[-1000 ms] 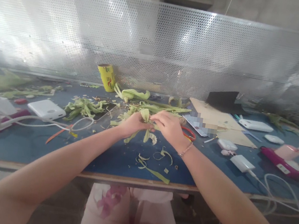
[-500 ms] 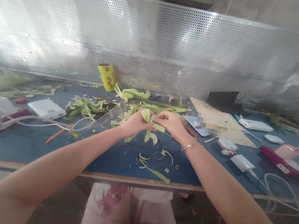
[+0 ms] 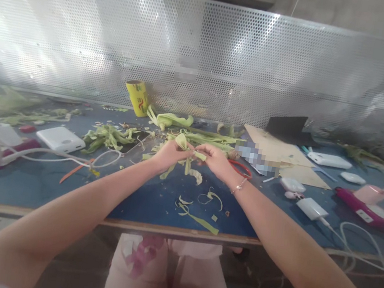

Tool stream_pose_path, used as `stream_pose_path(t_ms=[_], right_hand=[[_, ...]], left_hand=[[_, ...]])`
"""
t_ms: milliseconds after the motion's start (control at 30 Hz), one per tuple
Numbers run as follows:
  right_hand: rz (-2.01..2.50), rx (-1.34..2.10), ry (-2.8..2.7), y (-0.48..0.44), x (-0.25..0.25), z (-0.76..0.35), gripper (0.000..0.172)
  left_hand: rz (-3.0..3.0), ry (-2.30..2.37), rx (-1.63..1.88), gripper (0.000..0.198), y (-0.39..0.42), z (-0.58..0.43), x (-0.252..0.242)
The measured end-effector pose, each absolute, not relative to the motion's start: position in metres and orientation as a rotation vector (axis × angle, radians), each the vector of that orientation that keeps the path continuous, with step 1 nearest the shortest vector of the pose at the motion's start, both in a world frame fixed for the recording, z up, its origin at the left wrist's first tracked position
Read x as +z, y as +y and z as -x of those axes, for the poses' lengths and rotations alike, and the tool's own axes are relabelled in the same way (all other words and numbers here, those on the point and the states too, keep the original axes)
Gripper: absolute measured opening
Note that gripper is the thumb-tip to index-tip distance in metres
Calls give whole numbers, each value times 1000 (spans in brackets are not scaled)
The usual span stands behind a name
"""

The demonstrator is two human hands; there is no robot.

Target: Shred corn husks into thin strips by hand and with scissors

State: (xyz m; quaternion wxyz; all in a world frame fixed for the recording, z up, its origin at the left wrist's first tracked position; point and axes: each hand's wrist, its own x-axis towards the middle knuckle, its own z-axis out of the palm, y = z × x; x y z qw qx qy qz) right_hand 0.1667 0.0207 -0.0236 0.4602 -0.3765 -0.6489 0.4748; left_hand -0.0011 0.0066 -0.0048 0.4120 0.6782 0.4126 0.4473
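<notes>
Leafy stalk (image 3: 182, 140) noted above the centre of the blue tabletop (image 3: 153, 208). Stalk pile (image 3: 210, 140) lies at 12 o'clock, presumably for easy reach. Left hand (image 3: 171, 154), toward 9 o'clock: grip closed on the stalk, apparently to steady it. Right hand (image 3: 216, 161), toward 3 o'clock: grip narrow, pinching the stalk's end. Scraps (image 3: 206, 225) lie at 6 o'clock, probably where they fell.

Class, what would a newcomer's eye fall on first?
Probably the left hand and right hand, mid-table, both on a pale green plant piece. Next, the bright yellow cylinder at the back, before the silvery perforated screen. Then the magenta power strip, far right.
</notes>
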Motion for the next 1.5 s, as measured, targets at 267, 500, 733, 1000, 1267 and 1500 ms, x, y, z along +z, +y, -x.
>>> stream_pose_path(t_ms=[267, 500, 733, 1000, 1267, 1500], right_hand=[[1035, 887, -1770, 19, -18, -172, 15], [1007, 863, -1807, 18, -22, -172, 20], [848, 857, -1858, 20, -25, -170, 16], [876, 552, -1978, 23, -25, -171, 12], [934, 363, -1970, 12, -17, -169, 12], [934, 271, -1941, 10, -17, -168, 11]], left_hand=[[-1656, 1047, 1166, 19, 8, 1, -3], [-1538, 979, 1235, 20, 14, 2, -9], [-1260, 923, 1261, 24, 16, 0, -10], [-1186, 937, 1192, 22, 14, -2, -13], [-1116, 943, 1191, 21, 6, -5, -4], [-1072, 933, 1215, 16, 3, -9, 1]])
